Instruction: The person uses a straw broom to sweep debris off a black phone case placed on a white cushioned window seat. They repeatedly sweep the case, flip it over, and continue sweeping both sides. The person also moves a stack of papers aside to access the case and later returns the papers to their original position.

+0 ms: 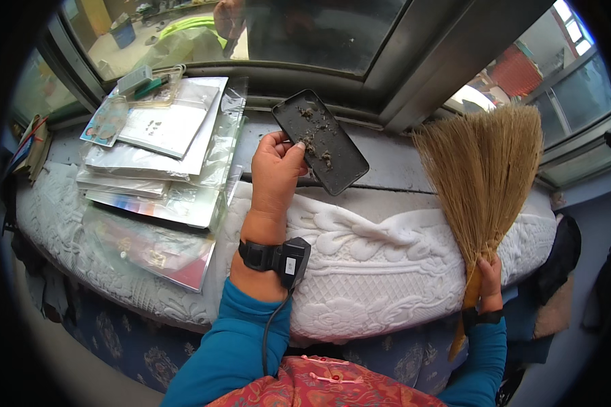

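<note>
A shallow black tray (343,152) with rounded corners is pinched by its left edge in my left hand (277,165), the thumb on top. Clumps of grey dust and grit (308,142) lie in it. The tray is held above the window sill (382,160), close to the window frame. My right hand (490,277) grips the handle of a straw broom (481,178) near where the bristles are bound. Its bristles fan upward against the sill and window at the right, and the handle's end points down toward me.
To the left, papers and clear plastic folders (155,168) are piled on a white quilted cover (366,285). A plastic case (158,89) and small boxes top the pile. More booklets (30,147) stand at the far left. The metal window frame (427,56) borders the sill.
</note>
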Demonstrator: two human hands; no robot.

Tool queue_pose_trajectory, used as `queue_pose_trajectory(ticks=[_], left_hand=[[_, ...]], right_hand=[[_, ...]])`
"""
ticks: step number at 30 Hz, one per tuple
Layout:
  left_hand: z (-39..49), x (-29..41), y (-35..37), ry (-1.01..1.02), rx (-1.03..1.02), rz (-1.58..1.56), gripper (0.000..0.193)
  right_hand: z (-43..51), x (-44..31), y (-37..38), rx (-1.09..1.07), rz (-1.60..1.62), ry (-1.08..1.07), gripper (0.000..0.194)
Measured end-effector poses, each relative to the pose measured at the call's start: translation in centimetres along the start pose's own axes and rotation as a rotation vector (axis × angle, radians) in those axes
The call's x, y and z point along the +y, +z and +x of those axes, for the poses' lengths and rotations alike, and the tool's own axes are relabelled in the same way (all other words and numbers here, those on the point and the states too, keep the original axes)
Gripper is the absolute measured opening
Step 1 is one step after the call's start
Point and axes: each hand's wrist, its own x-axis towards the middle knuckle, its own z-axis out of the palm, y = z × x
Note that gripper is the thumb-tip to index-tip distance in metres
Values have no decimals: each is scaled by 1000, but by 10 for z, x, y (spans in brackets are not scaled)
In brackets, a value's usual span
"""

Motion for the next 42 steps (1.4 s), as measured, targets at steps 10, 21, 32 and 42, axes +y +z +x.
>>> queue_pose_trajectory(ticks=[10, 21, 32, 42], left_hand=[[1, -3, -9, 167, 141, 49, 27], [13, -11, -17, 131, 127, 145, 28], [6, -20, -30, 78, 3, 56, 27], [12, -26, -33, 5, 58, 16, 28]], right_hand=[[5, 4, -12, -81, 115, 55, 41], [13, 11, -18, -163, 253, 97, 47], [5, 6, -13, -169, 279, 61, 49], [9, 10, -9, -127, 261, 52, 39]])
